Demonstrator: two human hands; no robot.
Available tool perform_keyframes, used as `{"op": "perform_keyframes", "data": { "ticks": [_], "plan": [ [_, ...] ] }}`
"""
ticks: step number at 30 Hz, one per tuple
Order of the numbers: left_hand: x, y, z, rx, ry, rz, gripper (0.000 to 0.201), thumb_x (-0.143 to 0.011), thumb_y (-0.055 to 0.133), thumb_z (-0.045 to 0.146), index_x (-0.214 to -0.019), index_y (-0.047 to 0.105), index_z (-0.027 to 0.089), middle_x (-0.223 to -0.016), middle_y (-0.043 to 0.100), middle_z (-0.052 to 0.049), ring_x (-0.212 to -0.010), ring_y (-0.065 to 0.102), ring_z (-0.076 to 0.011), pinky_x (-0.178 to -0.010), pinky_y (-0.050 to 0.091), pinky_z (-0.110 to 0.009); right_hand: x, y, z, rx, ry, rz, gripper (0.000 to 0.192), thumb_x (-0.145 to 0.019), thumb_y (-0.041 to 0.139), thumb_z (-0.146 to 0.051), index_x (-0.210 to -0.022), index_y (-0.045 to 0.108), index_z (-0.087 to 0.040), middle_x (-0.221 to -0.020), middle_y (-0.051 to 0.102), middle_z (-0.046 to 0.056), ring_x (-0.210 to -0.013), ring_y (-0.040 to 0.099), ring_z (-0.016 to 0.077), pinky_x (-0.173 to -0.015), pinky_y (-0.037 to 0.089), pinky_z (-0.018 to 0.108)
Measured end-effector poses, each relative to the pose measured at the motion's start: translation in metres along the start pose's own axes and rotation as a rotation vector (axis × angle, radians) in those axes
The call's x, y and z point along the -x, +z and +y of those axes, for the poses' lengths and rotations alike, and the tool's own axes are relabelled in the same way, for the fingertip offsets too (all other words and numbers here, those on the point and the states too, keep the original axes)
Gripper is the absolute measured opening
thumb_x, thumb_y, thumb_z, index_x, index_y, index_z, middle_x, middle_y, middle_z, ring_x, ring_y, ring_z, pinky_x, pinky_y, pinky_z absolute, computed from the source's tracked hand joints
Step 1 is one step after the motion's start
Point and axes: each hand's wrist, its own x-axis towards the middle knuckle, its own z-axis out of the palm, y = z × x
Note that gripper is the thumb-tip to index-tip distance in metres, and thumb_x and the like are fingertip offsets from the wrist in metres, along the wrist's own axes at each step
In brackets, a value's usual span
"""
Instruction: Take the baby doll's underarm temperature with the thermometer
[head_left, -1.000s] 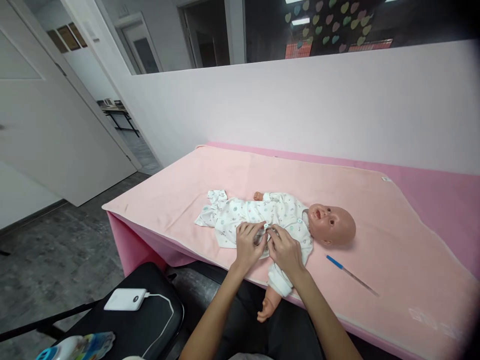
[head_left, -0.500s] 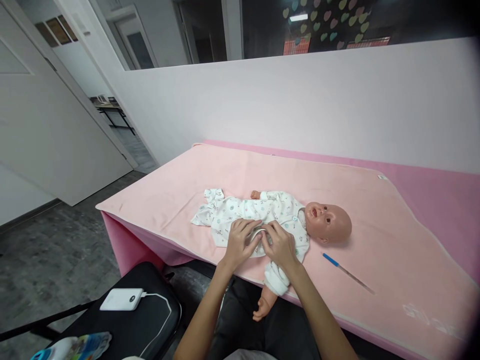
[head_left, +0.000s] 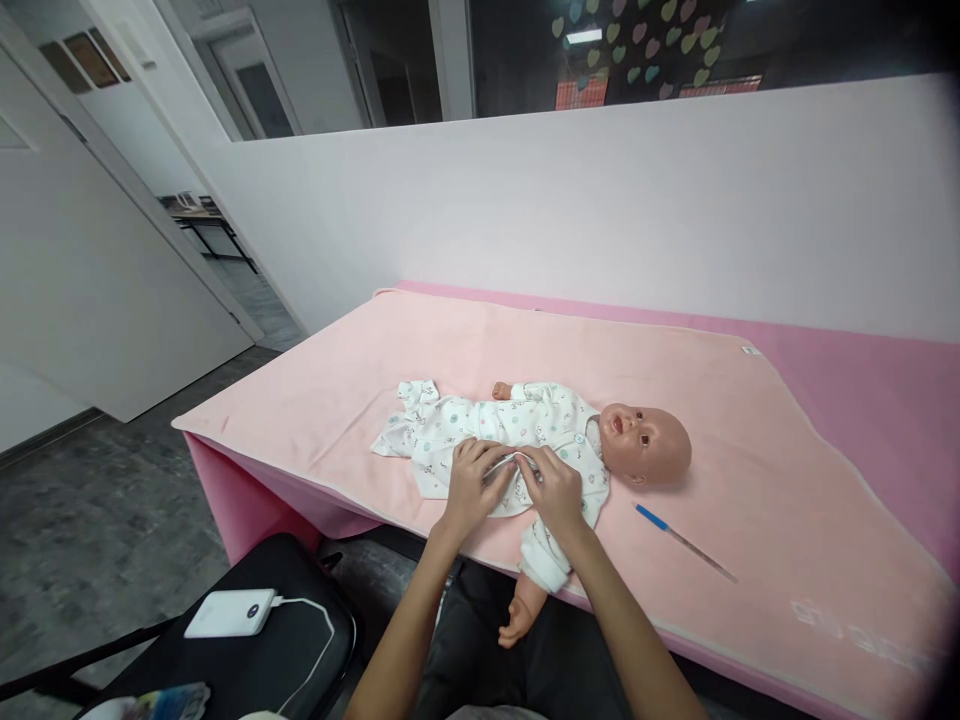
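A baby doll (head_left: 646,443) lies on its back across the pink blanket, its head to the right. It wears a white patterned baby outfit (head_left: 442,425); one sleeve is rolled up and that arm hangs over the table's near edge. At the doll's middle, my left hand (head_left: 474,485) pinches the front edge of the outfit. Close beside it, my right hand (head_left: 553,487) pinches the same cloth, fingertips nearly meeting the left ones. What exactly lies between the fingertips is too small to make out.
A blue-handled thin stick (head_left: 684,541) lies on the pink blanket (head_left: 780,480) near the doll's head. A black chair (head_left: 300,575) at lower left carries a white power bank (head_left: 231,613) with a cable. Behind the table stands a white wall (head_left: 600,210).
My fingertips have drawn closer together on the cloth at the doll's middle. The whole view has shifted slightly; the doll and stick lie as before.
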Motion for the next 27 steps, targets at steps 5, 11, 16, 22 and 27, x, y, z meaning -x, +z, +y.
{"op": "perform_keyframes", "data": {
  "ticks": [5,11,16,22,27],
  "plan": [
    [-0.003,-0.004,0.005,0.066,-0.059,0.009,0.019,-0.089,0.051,0.03,-0.1,0.066,0.027,-0.099,0.061,-0.002,-0.097,0.052,-0.0181,-0.089,0.037,-0.036,0.0,0.0,0.0,-0.045,-0.007,0.024,0.017,-0.09,0.05,-0.028,-0.093,0.065,-0.021,-0.076,0.064,0.001,-0.063,0.06,0.0105,-0.057,0.042,0.02],
    [-0.008,-0.011,0.016,0.092,-0.071,-0.015,0.016,-0.087,0.052,0.029,-0.099,0.064,0.026,-0.095,0.065,0.0,-0.093,0.055,-0.018,-0.097,0.033,-0.04,0.0,0.001,0.001,-0.185,0.015,0.097,0.016,-0.09,0.05,-0.025,-0.095,0.064,-0.02,-0.094,0.065,0.005,-0.082,0.064,0.0124,-0.067,0.049,0.02],
    [-0.008,-0.015,0.021,0.062,-0.082,0.011,0.011,-0.086,0.054,0.029,-0.092,0.061,0.023,-0.093,0.066,0.0,-0.091,0.058,-0.0171,-0.103,0.028,-0.043,-0.001,-0.001,-0.001,-0.242,-0.016,0.094,0.018,-0.091,0.046,-0.024,-0.098,0.062,-0.019,-0.095,0.068,0.005,-0.088,0.064,0.0138,-0.074,0.051,0.022],
    [-0.008,-0.018,0.024,0.048,-0.067,-0.029,0.017,-0.09,0.048,0.03,-0.093,0.063,0.024,-0.093,0.068,0.001,-0.091,0.06,-0.0163,-0.104,0.028,-0.043,-0.001,-0.001,-0.001,-0.199,0.016,0.053,0.021,-0.092,0.044,-0.027,-0.097,0.062,-0.019,-0.087,0.07,0.004,-0.077,0.066,0.0123,-0.067,0.049,0.021],
    [-0.009,-0.018,0.026,0.113,-0.107,-0.04,0.016,-0.088,0.052,0.033,-0.093,0.064,0.025,-0.094,0.069,0.0,-0.093,0.061,-0.0172,-0.105,0.027,-0.045,0.0,0.001,0.002,-0.144,0.023,0.076,0.02,-0.092,0.045,-0.027,-0.096,0.062,-0.017,-0.082,0.07,0.004,-0.068,0.066,0.0117,-0.059,0.046,0.019]
  ]
}}
